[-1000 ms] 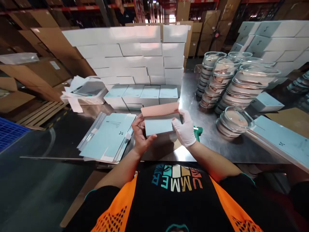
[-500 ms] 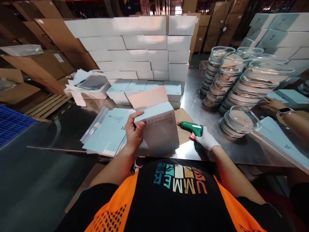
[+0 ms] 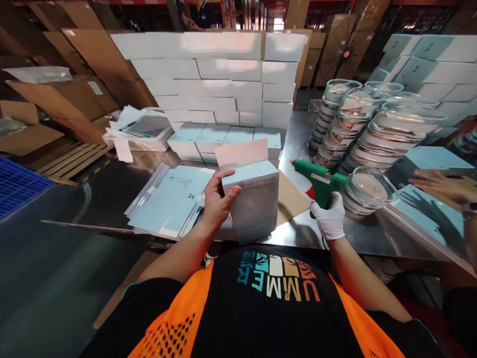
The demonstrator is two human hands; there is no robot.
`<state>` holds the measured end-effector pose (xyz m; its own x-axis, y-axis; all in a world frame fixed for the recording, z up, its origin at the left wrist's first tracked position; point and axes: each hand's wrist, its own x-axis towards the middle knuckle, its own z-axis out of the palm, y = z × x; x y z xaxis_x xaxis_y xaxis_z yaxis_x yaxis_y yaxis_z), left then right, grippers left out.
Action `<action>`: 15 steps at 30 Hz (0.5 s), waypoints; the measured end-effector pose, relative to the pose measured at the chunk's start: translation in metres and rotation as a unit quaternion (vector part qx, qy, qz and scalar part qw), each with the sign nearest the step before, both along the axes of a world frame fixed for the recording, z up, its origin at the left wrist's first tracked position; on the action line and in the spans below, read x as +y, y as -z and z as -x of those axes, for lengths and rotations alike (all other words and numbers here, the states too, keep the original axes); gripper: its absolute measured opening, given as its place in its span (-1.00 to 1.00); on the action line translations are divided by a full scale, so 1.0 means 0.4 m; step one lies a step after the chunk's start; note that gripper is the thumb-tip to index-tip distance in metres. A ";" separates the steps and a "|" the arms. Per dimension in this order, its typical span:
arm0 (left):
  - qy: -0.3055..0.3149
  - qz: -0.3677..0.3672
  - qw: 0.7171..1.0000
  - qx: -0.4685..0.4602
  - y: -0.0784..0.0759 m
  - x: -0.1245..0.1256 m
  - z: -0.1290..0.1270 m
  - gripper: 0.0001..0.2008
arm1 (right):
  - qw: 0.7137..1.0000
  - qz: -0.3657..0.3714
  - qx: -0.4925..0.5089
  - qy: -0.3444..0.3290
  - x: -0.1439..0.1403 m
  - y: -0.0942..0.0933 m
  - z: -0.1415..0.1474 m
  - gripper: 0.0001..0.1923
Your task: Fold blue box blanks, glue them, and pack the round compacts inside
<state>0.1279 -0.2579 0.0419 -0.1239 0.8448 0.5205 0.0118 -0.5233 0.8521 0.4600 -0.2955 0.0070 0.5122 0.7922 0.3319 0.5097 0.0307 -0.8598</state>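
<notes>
A pale blue carton (image 3: 255, 201) is held upright on the steel table (image 3: 298, 144) by the bare left hand (image 3: 218, 201), whose fingers are wrapped over its upper left edge; the top flap of the carton (its inner face pinkish) stands open and tilted back. A green glue gun (image 3: 316, 180) is gripped by the gloved right hand (image 3: 330, 219), fingers closed round the handle, with the nozzle pointed toward the carton's right side but apart from it. A brown cardboard sheet (image 3: 290, 199) lies on the table beneath and just right of the carton. Flat unfolded cartons (image 3: 171, 199) are piled to the left of the left hand. Assembled boxes (image 3: 208, 74) are stacked in a wall at the far edge of the table. Stacks of clear lidded containers (image 3: 372, 129) stand to the right, near the glue gun. Another person's hand (image 3: 437, 181) rests on flat blue sheets at the far right.
</notes>
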 end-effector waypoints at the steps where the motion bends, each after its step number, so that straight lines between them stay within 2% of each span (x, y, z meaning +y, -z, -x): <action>1: 0.001 -0.006 1.000 0.004 -0.001 0.000 -0.006 -0.32 | 0.999 -0.031 -0.002 0.006 -0.003 -0.017 0.009 -0.41; 3: 0.006 -0.009 1.000 0.013 -0.003 -0.002 -0.021 -0.31 | 0.996 -0.071 -0.012 -0.043 -0.014 -0.057 0.033 -0.49; 6: 0.015 -0.006 0.999 0.036 -0.004 -0.005 -0.046 -0.33 | 0.982 -0.073 -0.071 -0.160 -0.043 -0.117 0.077 -0.73; 8: 0.013 -0.022 0.998 0.052 -0.003 -0.006 -0.062 -0.36 | 0.970 -0.076 -0.121 -0.195 -0.065 -0.150 0.110 -0.86; 13: 0.007 -0.071 0.994 0.082 -0.005 -0.012 -0.092 -0.40 | 0.936 -0.120 -0.210 -0.255 -0.083 -0.205 0.195 -0.84; 15: 0.005 -0.076 0.993 0.092 -0.006 -0.017 -0.097 -0.41 | 0.937 -0.120 -0.214 -0.248 -0.074 -0.214 0.209 -0.82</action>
<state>0.1668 -0.2645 0.0441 -0.0068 0.7559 0.6547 0.1548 -0.6460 0.7475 0.3764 -0.3249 0.0928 -0.1200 0.7743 0.6214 0.6788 0.5208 -0.5178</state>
